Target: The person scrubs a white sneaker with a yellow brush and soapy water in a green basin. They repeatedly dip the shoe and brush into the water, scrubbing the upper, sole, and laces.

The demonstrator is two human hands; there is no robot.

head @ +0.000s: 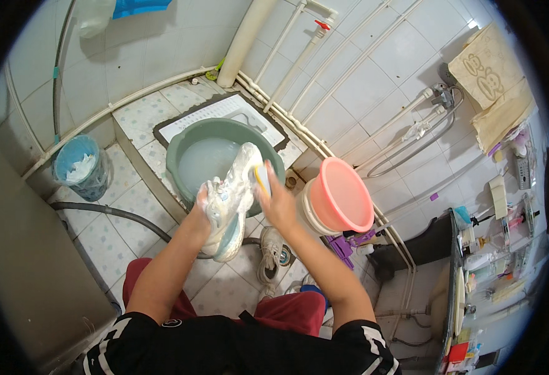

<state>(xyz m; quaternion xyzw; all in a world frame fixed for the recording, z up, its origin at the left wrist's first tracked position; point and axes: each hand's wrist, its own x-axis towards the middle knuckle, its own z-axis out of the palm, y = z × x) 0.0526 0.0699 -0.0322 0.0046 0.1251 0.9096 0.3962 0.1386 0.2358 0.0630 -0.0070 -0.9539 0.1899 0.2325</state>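
Note:
A wet white sneaker [227, 206], with suds on its upper, is tilted over the near rim of a green plastic basin [176, 159]. My left hand [202, 206] grips the shoe from its left side; some fingers are hidden by it. On the shoe's right side, my right hand [275, 199] is closed around a brush [262, 179] with a yellow and pale body, slightly blurred by motion. The brush is against or very near the shoe; its bristles cannot be made out. Cloudy water [206, 161] lies in the basin. Another white sneaker [270, 253] stands on the tiled floor below my right hand.
The basin sits over a white squat-toilet surround [199, 112]. A pink basin [349, 194] rests on a pale bucket [309, 211] at right, beside a purple plastic tool [342, 248]. A lined blue bin [80, 164] stands left, near a grey hose [129, 215] across the floor.

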